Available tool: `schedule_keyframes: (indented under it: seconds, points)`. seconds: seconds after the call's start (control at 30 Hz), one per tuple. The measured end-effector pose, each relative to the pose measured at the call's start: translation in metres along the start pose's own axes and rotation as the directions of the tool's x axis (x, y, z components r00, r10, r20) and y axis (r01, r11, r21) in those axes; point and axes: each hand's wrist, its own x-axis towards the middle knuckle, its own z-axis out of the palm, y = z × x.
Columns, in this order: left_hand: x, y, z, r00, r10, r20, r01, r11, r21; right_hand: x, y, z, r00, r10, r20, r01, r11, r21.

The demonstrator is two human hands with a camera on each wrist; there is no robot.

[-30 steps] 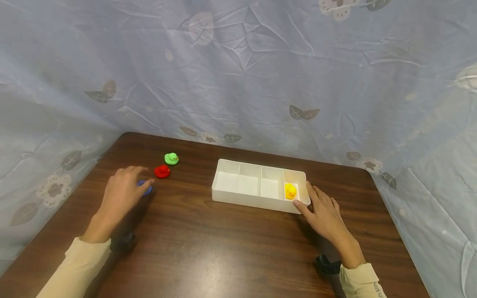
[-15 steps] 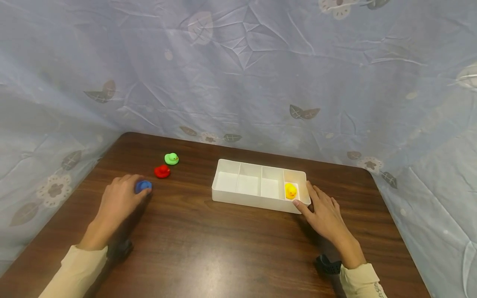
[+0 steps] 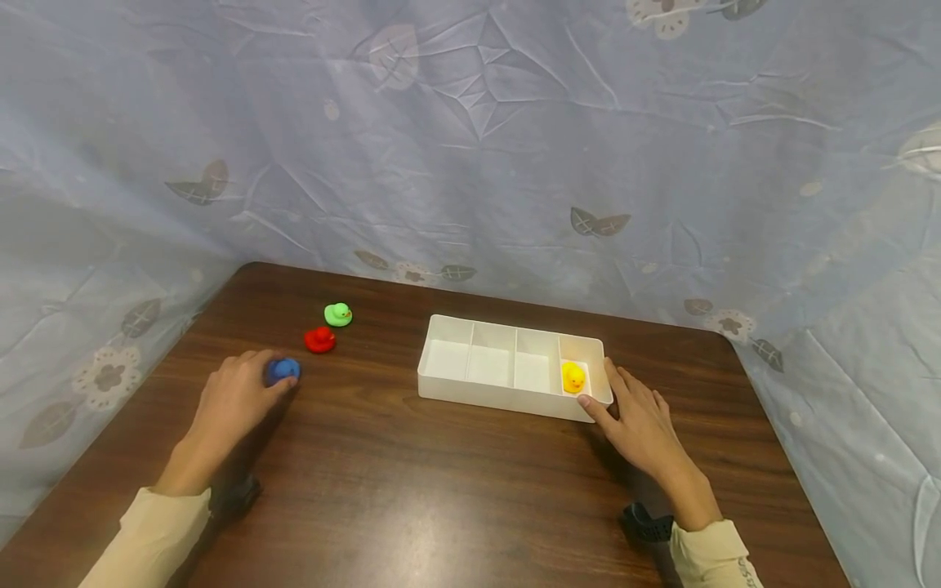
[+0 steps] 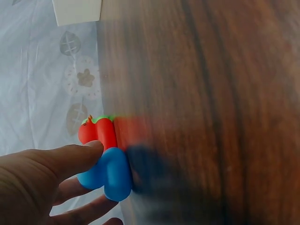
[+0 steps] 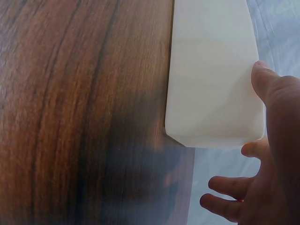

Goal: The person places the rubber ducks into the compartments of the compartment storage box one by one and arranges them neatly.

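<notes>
At the left of the table my left hand [image 3: 234, 394] pinches a blue rubber duck [image 3: 283, 371] between thumb and fingers. The left wrist view shows the thumb [image 4: 77, 159] against one side of the duck and fingers behind it. Just beyond stand a red rubber duck [image 3: 319, 340] and a green rubber duck [image 3: 338, 315]. My right hand [image 3: 641, 420] rests at the right end of a white divided box [image 3: 488, 394], thumb on the front rim, index finger along the end, other fingers loosely spread. A yellow rubber duck [image 3: 573, 377] sits in the box's rightmost compartment.
The dark wooden table [image 3: 412, 490] bears all of this. Pale patterned cloth [image 3: 470, 163] hangs behind it and along both sides. A black strap [image 3: 647, 523] is on the right wrist.
The left hand has lowered and drawn slightly nearer, and its fingers have closed round the blue duck. The right hand and the box have stayed in place.
</notes>
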Motion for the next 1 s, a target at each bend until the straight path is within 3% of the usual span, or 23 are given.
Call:
schedule_keyframes:
  seconds: [0.63,1.0]
  points:
    - [0.006,0.006,-0.008,0.998,0.043,-0.046,-0.042,0.999,0.022,-0.001,0.003,0.001,1.000,0.002,0.003,-0.002,1.000,0.011]
    - [0.016,0.021,-0.016,0.995,0.074,-0.066,-0.074,0.997,0.009,-0.001,0.001,-0.001,1.000,0.001,-0.005,-0.001,1.000,0.012]
